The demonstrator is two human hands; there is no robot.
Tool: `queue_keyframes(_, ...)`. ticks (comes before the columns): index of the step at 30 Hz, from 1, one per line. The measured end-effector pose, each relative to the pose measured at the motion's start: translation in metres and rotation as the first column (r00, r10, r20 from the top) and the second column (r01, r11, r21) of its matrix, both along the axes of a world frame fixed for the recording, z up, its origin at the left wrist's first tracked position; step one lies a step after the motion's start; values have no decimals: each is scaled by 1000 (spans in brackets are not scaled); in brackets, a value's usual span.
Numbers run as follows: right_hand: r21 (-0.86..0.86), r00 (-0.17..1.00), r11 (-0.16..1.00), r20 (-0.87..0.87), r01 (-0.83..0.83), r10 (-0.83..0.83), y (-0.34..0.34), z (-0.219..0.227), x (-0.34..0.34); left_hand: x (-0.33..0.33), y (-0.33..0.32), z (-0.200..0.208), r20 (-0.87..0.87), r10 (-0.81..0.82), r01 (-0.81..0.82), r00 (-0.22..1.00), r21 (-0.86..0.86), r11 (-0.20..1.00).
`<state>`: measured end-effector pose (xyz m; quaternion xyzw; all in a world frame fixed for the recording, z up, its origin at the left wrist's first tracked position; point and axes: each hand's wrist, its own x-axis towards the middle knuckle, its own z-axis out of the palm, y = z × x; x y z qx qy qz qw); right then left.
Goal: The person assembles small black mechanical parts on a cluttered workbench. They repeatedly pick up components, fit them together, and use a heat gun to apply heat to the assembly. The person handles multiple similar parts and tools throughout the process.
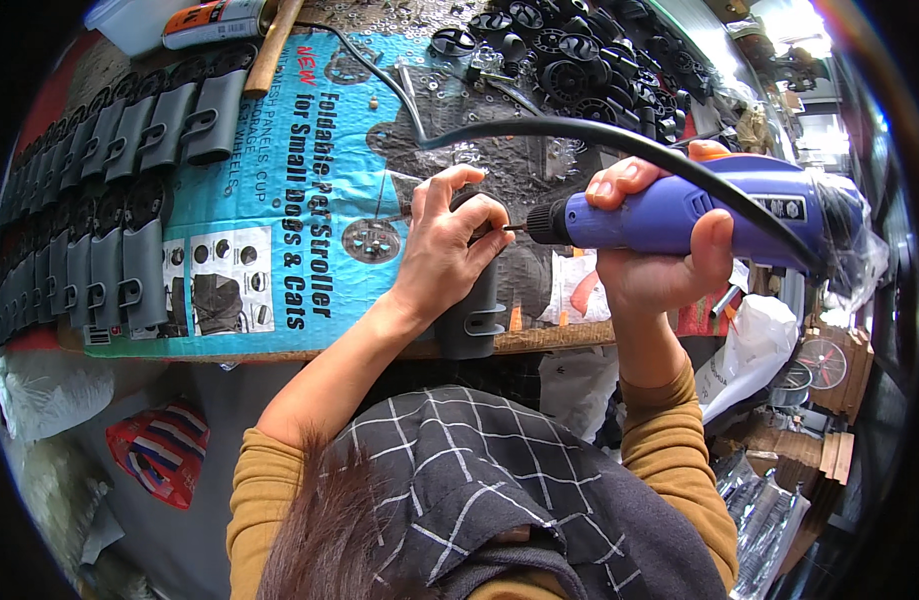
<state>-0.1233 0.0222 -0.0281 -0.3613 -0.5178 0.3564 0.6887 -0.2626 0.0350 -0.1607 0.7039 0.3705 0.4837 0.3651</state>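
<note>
The bench (569,337) bears 2 rows of parts (129,135) at left and heaped black wheels (564,80) at its far side. A purple driver (669,215) fills the right hand (654,270), fingers wrapped. At the near edge, 1 gray part (469,325) sits held under the left hand (441,235), thumb and forefinger narrowed beside the bit (517,228); what they pinch is hidden.

From the person's head, the single wide fisheye view looks steeply down past the checked cloth (449,460) and onto the workbench (569,338), whose near edge runs across below the middle, close enough that the left hand (444,235) and right hand (644,275) sit large beyond that edge.
</note>
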Motion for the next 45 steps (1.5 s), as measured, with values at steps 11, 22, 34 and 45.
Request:
queue_keyframes(11, 14, 994, 997, 72, -78, 76, -1, -9, -18, -4, 5, -4, -70, -45, 40, 997, -74, 996)
queue_keyframes(22, -170, 970, 980, 200, -103, 137, -9, -3, -14, 5, 6, -5, 83, 28, -27, 996, -13, 1000)
queue_keyframes(34, -169, 890, 937, 300, -305, 343, -1, -9, -13, 6, 7, -11, 57, 26, -22, 998, -73, 997)
queue_keyframes(45, -132, 959, 965, 204, 226, -197, 53, -13, 27, 2, 6, -5, 25, -32, 35, 999, -156, 987)
